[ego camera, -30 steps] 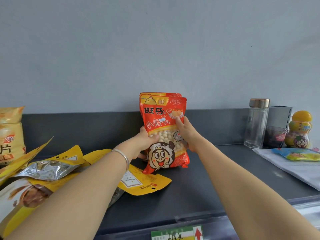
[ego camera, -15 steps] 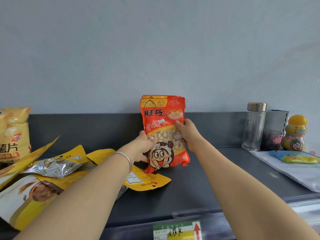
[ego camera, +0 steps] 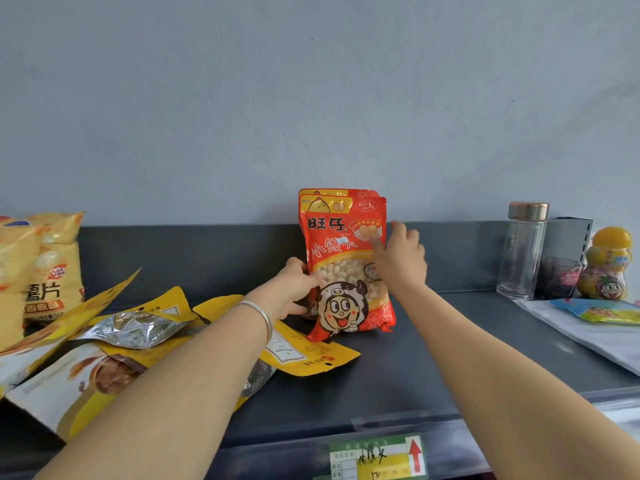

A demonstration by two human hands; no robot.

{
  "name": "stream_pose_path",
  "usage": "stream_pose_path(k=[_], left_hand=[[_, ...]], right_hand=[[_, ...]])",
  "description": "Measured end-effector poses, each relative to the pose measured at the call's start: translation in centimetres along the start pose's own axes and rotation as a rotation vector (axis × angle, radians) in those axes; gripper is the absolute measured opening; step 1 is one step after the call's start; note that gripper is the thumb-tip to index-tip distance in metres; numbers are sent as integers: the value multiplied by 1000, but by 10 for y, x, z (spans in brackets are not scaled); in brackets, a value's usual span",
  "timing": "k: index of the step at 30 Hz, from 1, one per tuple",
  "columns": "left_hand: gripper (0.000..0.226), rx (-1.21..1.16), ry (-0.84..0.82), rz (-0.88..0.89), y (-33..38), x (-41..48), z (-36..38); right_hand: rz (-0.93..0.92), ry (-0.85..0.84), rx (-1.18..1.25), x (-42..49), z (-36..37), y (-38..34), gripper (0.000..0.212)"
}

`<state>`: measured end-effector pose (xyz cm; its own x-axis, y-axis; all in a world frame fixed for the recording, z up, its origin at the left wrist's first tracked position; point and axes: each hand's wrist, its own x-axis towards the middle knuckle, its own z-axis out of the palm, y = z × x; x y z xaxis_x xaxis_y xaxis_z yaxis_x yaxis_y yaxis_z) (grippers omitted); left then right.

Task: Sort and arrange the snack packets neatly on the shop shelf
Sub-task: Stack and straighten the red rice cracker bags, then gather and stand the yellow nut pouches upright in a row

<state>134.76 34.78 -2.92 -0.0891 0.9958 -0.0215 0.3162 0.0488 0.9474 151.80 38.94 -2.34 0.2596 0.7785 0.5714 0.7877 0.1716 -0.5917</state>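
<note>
Two red snack packets (ego camera: 341, 237) with a cartoon face stand upright, one behind the other, at the back of the dark shelf (ego camera: 398, 379). My left hand (ego camera: 298, 289) grips their lower left edge. My right hand (ego camera: 401, 258) has its fingers spread, with a fingertip touching the front packet's upper right. Several yellow packets (ego camera: 145, 341) lie in a loose heap on the left, and yellow crisp bags (ego camera: 41, 265) stand at the far left.
At the right stand a clear bottle (ego camera: 523, 251) with a metal cap, a dark cup (ego camera: 561, 277), a grey box (ego camera: 568, 237) and a yellow cartoon jar (ego camera: 609, 265). A blue-yellow packet (ego camera: 599, 310) lies on white paper (ego camera: 588, 337). A price label (ego camera: 377, 459) marks the shelf's front edge.
The red packets now stand further back on the shelf. My right hand has let go of their right edge and opened, one fingertip on the front. The left hand keeps its hold.
</note>
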Motion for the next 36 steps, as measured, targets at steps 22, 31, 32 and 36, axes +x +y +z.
stream_pose_path(k=[22,31,32,36], left_hand=[[45,830,-460,363,-30,-83,-131],[29,1407,40,635,-41,-76,-115],[29,1416,97,601,-39,-74,-116],[25,978,378,574,-34,-67,-145]], right_hand=[[-646,-682,-407,-79,45,-98,30],[-550,-651,-345,-82,35,-104,30],[-510,-633,-299,-79,33,-106,30],[-173,-576,107,-70,15,-121,14]])
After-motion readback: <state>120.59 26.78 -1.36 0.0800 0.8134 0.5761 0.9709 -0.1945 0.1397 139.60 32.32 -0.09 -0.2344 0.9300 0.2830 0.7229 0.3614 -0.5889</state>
